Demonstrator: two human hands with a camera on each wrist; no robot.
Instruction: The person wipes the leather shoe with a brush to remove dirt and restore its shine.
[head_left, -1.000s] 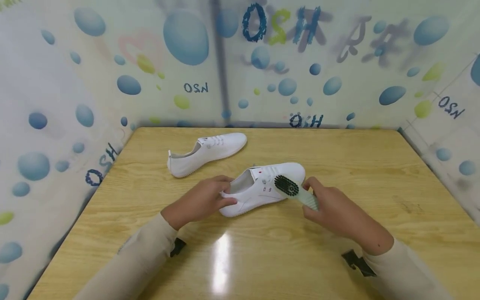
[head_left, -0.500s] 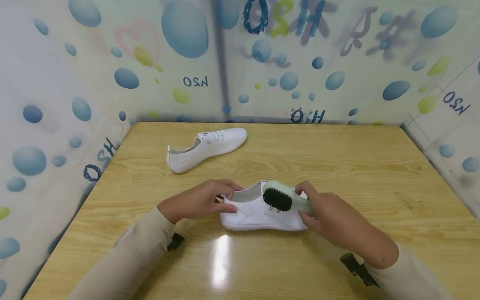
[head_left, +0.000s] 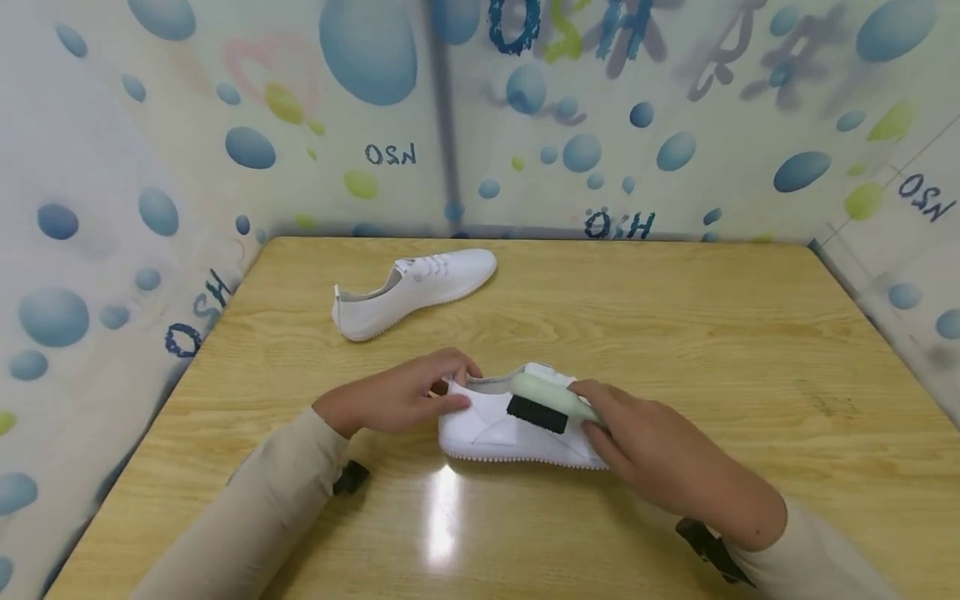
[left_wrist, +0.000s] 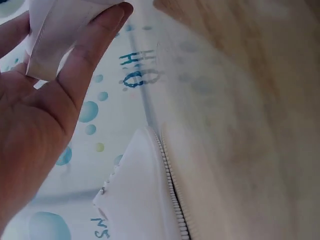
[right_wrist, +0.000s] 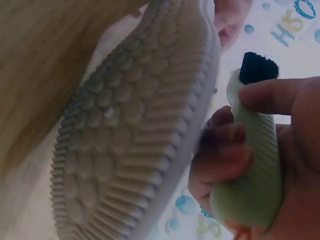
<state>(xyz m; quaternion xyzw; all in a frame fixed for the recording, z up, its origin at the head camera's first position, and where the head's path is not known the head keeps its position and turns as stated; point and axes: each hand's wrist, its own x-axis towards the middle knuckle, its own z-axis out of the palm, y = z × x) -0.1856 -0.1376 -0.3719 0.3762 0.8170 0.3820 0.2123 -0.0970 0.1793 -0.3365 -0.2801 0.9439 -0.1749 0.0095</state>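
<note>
A white shoe [head_left: 491, 425] lies sideways in front of me, toe to the right, its near side facing me. My left hand [head_left: 401, 393] grips it at the heel collar, thumb outside and fingers at the opening. The left wrist view shows the heel tab [left_wrist: 47, 52] between thumb and fingers. In my right hand [head_left: 663, 442] is a pale green brush [head_left: 543, 392], held by its ribbed handle [right_wrist: 255, 155]. Its black bristles [head_left: 536, 414] overlap the shoe's near side. The right hand hides the toe in the head view. The textured sole [right_wrist: 130, 110] faces the right wrist camera.
A second white shoe [head_left: 420, 292] rests farther back on the wooden table [head_left: 675, 317], left of centre, toe to the right. A patterned curtain [head_left: 525, 167] with blue dots and letters encloses the table's back and sides.
The shoe has turned so its near side shows more, and come closer. The brush has moved left and down from the laces over the side, bristles now tipped downward. The far shoe stays put.
</note>
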